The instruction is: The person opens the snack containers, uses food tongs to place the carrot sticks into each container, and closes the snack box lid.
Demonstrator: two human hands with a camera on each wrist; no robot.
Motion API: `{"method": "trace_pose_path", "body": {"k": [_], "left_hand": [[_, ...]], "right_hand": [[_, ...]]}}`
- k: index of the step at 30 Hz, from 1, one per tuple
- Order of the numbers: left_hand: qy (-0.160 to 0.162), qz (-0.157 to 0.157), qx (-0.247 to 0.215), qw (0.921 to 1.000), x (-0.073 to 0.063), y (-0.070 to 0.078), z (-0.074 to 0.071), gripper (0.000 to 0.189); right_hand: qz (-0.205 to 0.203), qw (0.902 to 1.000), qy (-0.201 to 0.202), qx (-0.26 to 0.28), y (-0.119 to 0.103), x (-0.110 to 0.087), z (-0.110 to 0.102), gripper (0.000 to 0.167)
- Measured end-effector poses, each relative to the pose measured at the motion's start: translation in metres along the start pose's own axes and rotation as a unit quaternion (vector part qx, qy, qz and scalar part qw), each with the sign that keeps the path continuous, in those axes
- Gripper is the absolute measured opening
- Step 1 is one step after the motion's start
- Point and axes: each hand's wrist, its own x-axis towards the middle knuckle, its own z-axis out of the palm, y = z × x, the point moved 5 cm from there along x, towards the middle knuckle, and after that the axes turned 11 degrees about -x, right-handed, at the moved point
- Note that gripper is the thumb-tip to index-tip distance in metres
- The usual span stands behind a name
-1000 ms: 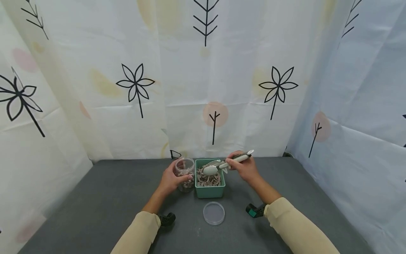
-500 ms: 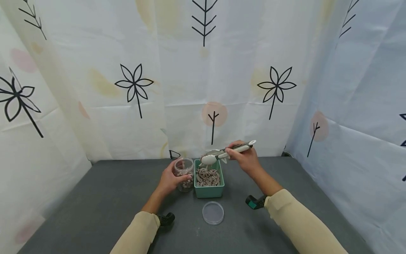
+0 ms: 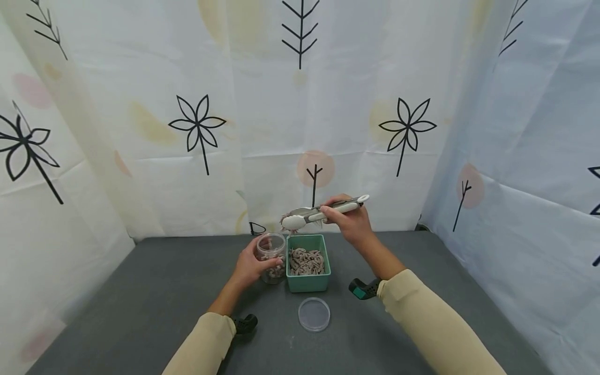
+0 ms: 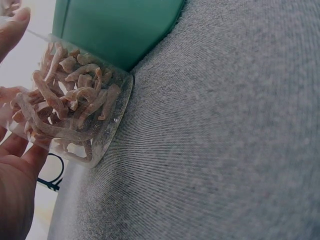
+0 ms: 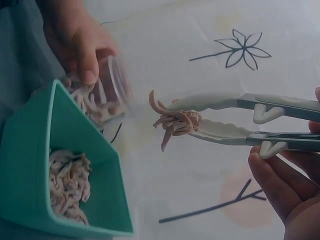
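My left hand point(image 3: 248, 264) grips a clear jar point(image 4: 75, 100) that stands on the table with its mouth uncovered; dusty brownish strips fill its lower part. Between my right thumb and fingers are a pair of white-and-grey tongs point(image 3: 323, 212), held by my right hand point(image 3: 349, 221) above and behind the green bin. The tong tips pinch a small bunch of curled, dried-looking strips point(image 5: 177, 122). Against the jar's right side stands the green bin point(image 3: 308, 284), holding a heap of the same strips point(image 3: 307, 262). In the right wrist view the bunch hangs near the jar's mouth.
A round clear lid point(image 3: 314, 314) lies flat on the dark grey table point(image 3: 187, 291) in front of the bin. White printed cloth point(image 3: 262, 130) encloses the back and both sides.
My right hand has raised the tongs out of the bin with strips pinched in them and moved them left and up. The left hand and jar stay put.
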Motion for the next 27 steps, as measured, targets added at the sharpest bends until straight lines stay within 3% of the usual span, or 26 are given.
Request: {"method": "trace_pose_path", "body": {"k": [12, 20, 27], "left_hand": [[0.002, -0.008, -0.001, 1.0, 0.001, 0.0, 0.0, 0.081], [0.008, -0.018, 0.008, 0.9998, 0.002, -0.002, -0.001, 0.085], [0.01, -0.02, -0.002, 0.9997, 0.002, -0.004, -0.001, 0.085]], "right_hand": [[-0.006, 0.9993, -0.005, 0.036, -0.014, 0.004, 0.027, 0.014], [0.01, 0.9991, -0.027, 0.03, -0.006, -0.006, 0.04, 0.014], [-0.001, 0.9994, -0.031, 0.014, -0.001, -0.01, 0.04, 0.013]]}}
